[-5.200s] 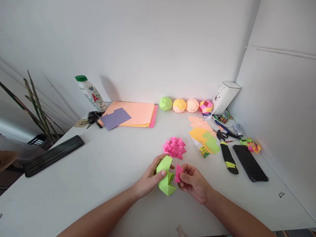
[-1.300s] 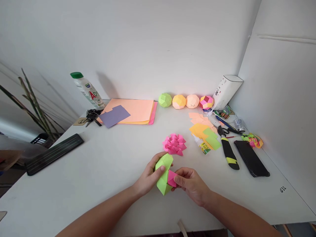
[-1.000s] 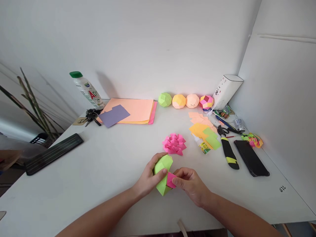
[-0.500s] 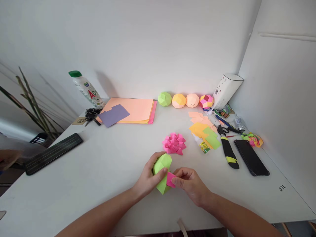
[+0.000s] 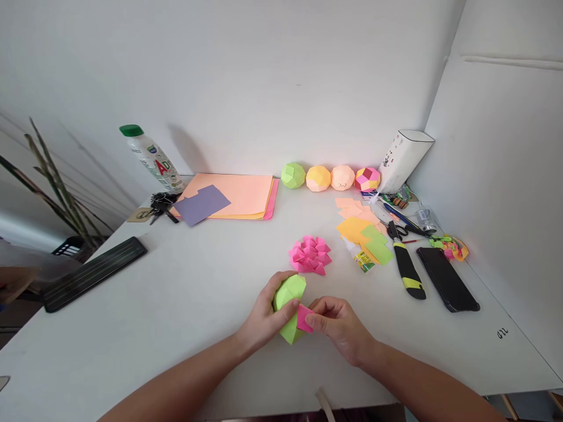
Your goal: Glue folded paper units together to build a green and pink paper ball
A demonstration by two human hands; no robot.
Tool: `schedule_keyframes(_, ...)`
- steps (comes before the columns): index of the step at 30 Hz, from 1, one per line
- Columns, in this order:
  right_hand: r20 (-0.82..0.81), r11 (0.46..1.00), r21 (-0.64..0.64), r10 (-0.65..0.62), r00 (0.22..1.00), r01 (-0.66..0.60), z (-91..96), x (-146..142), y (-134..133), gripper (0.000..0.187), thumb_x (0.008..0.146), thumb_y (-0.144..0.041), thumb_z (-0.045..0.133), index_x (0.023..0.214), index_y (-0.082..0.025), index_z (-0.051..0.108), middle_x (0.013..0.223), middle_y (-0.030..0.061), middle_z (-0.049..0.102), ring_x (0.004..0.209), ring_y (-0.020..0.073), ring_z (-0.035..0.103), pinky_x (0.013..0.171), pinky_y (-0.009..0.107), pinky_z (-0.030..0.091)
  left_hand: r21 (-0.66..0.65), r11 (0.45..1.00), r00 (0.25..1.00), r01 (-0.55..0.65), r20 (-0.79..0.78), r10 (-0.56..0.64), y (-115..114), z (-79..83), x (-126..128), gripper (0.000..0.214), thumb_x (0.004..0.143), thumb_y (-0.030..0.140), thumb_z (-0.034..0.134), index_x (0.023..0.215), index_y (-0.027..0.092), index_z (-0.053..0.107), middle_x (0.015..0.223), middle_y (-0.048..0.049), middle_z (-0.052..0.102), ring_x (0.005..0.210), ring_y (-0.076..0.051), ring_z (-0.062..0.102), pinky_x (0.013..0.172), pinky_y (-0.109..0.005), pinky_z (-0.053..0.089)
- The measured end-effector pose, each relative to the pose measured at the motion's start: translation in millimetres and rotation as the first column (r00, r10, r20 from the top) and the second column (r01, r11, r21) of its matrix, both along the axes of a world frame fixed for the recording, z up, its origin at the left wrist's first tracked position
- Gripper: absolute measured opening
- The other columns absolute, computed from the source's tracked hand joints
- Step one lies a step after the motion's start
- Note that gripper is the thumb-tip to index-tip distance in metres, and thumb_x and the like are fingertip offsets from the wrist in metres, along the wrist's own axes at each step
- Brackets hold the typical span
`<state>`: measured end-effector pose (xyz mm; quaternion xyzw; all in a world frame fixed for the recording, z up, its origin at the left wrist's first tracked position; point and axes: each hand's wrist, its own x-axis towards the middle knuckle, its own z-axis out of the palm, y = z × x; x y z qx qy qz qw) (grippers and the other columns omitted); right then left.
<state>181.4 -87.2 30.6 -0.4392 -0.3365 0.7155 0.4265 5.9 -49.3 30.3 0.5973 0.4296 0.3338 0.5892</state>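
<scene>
Smooth white tabletop (image 5: 197,287), head view: a person's left hand (image 5: 263,312) curls around a faceted green paper shell (image 5: 289,288); the right hand (image 5: 345,331) pinches a folded pink piece (image 5: 303,320) at the shell's right edge, spiky pink pieces (image 5: 310,256) heaped beyond.

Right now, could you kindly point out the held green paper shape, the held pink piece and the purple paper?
Held green paper shape (image 5: 289,289), head view: its upper facets.
Held pink piece (image 5: 303,319), head view: its exposed face.
Purple paper (image 5: 202,205), head view: the sheet's middle.
</scene>
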Motion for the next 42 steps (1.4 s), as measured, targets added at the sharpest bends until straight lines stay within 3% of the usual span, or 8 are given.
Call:
schedule_keyframes(7, -0.012, 1.000, 0.001, -0.004, 1.000, 0.004, -0.7, -1.0, -0.8, 0.024, 0.064, -0.035, 0.080, 0.061, -0.016, 0.066, 0.063, -0.0022, 0.060, 0.063, 0.0109, 0.051, 0.065, 0.027, 0.039, -0.007, 1.000, 1.000, -0.011, 0.001, 0.011, -1.0, 0.5, 0.2, 0.048, 0.081, 0.047, 0.056, 0.120, 0.021, 0.047, 0.102, -0.0078, 0.060, 0.076, -0.019, 0.057, 0.067, -0.032, 0.048)
schedule_keyframes(16, -0.095, 0.990, 0.036, 0.140, 0.986, -0.137, 4.9, 4.1, 2.8, 0.022, 0.070, -0.033, 0.077, 0.079, -0.014, 0.070, 0.075, 0.0021, 0.067, 0.073, 0.0151, 0.062, 0.073, 0.032, 0.048, -0.312, 0.950, 0.983, 0.022, 0.180, 0.036, 3.8, 4.4, 3.1, 0.050, 0.080, 0.050, 0.057, 0.119, 0.021, 0.046, 0.100, -0.0070, 0.061, 0.085, -0.021, 0.060, 0.070, -0.031, 0.050)
schedule_keyframes(20, -0.122, 0.983, 0.028, 0.182, 0.976, -0.180, 9.2, 3.8, 2.0, 0.020, 0.071, -0.030, 0.077, 0.078, -0.013, 0.070, 0.077, 0.0033, 0.069, 0.075, 0.0182, 0.065, 0.077, 0.038, 0.051, -0.368, 0.929, 0.977, 0.033, 0.209, 0.048, 4.4, 3.3, 3.3, 0.053, 0.080, 0.050, 0.057, 0.121, 0.020, 0.044, 0.098, -0.0077, 0.062, 0.081, -0.020, 0.061, 0.068, -0.032, 0.050)
schedule_keyframes(25, -0.070, 0.988, 0.018, 0.155, 0.985, -0.154, 6.9, 2.2, 2.6, 0.019, 0.070, -0.031, 0.077, 0.075, -0.013, 0.071, 0.072, 0.0030, 0.069, 0.070, 0.0172, 0.065, 0.072, 0.035, 0.051, -0.381, 0.924, 0.975, 0.043, 0.218, 0.044, 3.9, 3.9, 4.7, 0.055, 0.079, 0.052, 0.057, 0.121, 0.020, 0.043, 0.097, -0.0080, 0.062, 0.079, -0.021, 0.061, 0.065, -0.032, 0.050)
schedule_keyframes(29, -0.078, 0.991, -0.005, 0.134, 0.988, -0.135, 2.7, 2.2, 3.0, 0.020, 0.069, -0.031, 0.078, 0.075, -0.013, 0.071, 0.074, 0.0040, 0.071, 0.069, 0.0170, 0.066, 0.071, 0.035, 0.052, -0.345, 0.938, 0.985, 0.021, 0.167, 0.039, 2.9, 6.5, 6.3, 0.060, 0.079, 0.059, 0.051, 0.124, 0.019, 0.043, 0.103, -0.0100, 0.061, 0.081, -0.022, 0.060, 0.067, -0.033, 0.050)
schedule_keyframes(35, -0.177, 0.988, -0.117, 0.082, 0.981, -0.104, 2.4, 2.1, 3.2, 0.020, 0.066, -0.028, 0.081, 0.071, -0.014, 0.068, 0.075, 0.0040, 0.072, 0.068, 0.0169, 0.067, 0.066, 0.032, 0.052, -0.152, 0.987, 0.999, -0.041, 0.014, 0.044, 2.2, 3.5, 3.7, 0.058, 0.087, 0.061, 0.034, 0.126, 0.020, 0.045, 0.109, -0.0098, 0.059, 0.087, -0.023, 0.056, 0.077, -0.037, 0.046)
schedule_keyframes(38, -0.231, 0.988, -0.128, 0.056, 0.971, -0.087, 3.8, 3.1, 4.7, 0.019, 0.066, -0.026, 0.081, 0.068, -0.014, 0.067, 0.074, 0.0037, 0.072, 0.068, 0.0163, 0.067, 0.065, 0.031, 0.052, -0.061, 0.998, 0.997, 0.033, 0.067, -0.029, 2.6, 0.3, 0.6, 0.060, 0.086, 0.060, 0.037, 0.132, 0.020, 0.039, 0.117, -0.0108, 0.054, 0.094, -0.024, 0.053, 0.083, -0.037, 0.045)
schedule_keyframes(42, -0.255, 0.989, -0.127, 0.039, 0.966, -0.073, 5.5, 4.9, 6.9, 0.019, 0.066, -0.026, 0.081, 0.066, -0.014, 0.066, 0.072, 0.0034, 0.072, 0.067, 0.0157, 0.068, 0.065, 0.030, 0.053, 0.016, 0.984, 0.968, 0.180, 0.177, -0.180, 2.5, -3.7, -1.3, 0.082, 0.076, 0.064, 0.053, 0.140, 0.023, 0.023, 0.118, -0.0119, 0.049, 0.093, -0.024, 0.052, 0.077, -0.036, 0.047)
